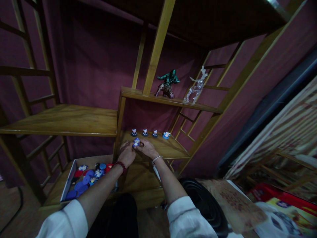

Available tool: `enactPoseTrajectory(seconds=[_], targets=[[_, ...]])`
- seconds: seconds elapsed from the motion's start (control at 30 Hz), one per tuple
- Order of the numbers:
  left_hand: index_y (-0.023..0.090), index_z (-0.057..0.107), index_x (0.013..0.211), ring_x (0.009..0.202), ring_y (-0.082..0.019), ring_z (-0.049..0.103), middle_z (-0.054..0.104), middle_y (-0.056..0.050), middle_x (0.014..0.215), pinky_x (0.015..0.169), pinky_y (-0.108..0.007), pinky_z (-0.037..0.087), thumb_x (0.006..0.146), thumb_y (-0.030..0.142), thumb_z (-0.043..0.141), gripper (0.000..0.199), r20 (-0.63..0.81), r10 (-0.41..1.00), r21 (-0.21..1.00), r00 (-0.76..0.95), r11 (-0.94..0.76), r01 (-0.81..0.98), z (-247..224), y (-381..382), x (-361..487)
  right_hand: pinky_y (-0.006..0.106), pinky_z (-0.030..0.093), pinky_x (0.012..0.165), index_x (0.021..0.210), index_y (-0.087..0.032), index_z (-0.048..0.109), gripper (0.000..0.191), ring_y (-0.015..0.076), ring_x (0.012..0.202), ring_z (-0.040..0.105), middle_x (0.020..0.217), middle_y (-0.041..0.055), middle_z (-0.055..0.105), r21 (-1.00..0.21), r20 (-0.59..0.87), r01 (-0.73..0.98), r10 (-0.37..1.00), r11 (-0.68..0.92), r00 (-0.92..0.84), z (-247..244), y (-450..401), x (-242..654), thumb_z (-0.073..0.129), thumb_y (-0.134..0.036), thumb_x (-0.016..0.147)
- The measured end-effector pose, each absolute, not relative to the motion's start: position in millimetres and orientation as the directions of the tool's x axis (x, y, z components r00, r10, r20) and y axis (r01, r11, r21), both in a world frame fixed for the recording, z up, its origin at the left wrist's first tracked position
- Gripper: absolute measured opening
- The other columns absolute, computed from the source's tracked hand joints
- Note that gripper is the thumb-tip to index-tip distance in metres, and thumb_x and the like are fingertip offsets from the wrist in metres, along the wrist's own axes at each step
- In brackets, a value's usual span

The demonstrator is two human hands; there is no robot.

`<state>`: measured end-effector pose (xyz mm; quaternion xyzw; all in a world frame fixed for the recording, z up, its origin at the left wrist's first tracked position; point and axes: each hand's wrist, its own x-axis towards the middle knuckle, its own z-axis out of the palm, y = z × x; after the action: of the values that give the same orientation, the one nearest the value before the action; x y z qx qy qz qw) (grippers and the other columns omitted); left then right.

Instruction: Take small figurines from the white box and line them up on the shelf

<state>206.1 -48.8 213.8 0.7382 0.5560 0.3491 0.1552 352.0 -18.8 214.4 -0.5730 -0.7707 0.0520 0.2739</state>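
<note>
A small purple-and-white figurine (136, 142) stands upright between my two hands, just above or on the front of the low right shelf (170, 147). My left hand (127, 154), with a red bead bracelet, is closed with its fingertips at the figurine's lower left side. From the right, my right hand (148, 148), with a silver bracelet, pinches the figurine between thumb and fingers. Behind it several small figurines on round bases line the shelf, among them a white one (134, 132) at the left and a light blue-and-white one (166, 135) at the right.
An open box (71, 178) of figurines and purple discs stands at lower left. Above sit a green crouching statue (169, 83) and a clear deer (196, 86). A wooden post (119, 122) borders the shelf's left side. A black coiled item (204, 201) lies lower right.
</note>
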Motion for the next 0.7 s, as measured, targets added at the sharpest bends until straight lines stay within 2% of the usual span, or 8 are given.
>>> enactPoseTrajectory(seconds=[0.17,0.5,0.7], targets=[[0.017,0.056,0.107,0.116,-0.016,0.04,0.057,-0.006,0.113,0.1,-0.027,0.025,0.073,0.01,0.04,0.038,0.312,0.941,0.647,0.134,-0.313,0.695,216,-48,207,0.02,0.036,0.06,0.081,-0.018,0.061,0.03,0.0104,0.065,0.047,0.074,-0.0005,0.054,-0.42,0.383,0.839,0.906,0.345,-0.181,212,-14,351,0.06,-0.044,0.067],[0.018,0.059,0.102,0.111,-0.015,0.046,0.06,-0.004,0.109,0.102,-0.028,0.025,0.072,0.008,0.041,0.036,0.355,0.923,0.658,0.15,-0.361,0.661,207,-37,209,0.019,0.036,0.059,0.074,-0.017,0.057,0.027,0.0089,0.063,0.045,0.074,-0.0022,0.05,-0.528,0.341,0.789,0.929,0.314,-0.142,211,-1,347,0.062,-0.043,0.064],[0.015,0.056,0.107,0.116,-0.017,0.041,0.057,-0.007,0.114,0.103,-0.03,0.023,0.071,0.008,0.04,0.04,0.363,0.925,0.653,0.116,-0.341,0.676,207,-36,210,0.019,0.037,0.059,0.083,-0.019,0.058,0.028,0.0078,0.061,0.044,0.074,-0.0037,0.047,-0.613,0.317,0.732,0.941,0.298,-0.118,211,10,340,0.063,-0.038,0.063]])
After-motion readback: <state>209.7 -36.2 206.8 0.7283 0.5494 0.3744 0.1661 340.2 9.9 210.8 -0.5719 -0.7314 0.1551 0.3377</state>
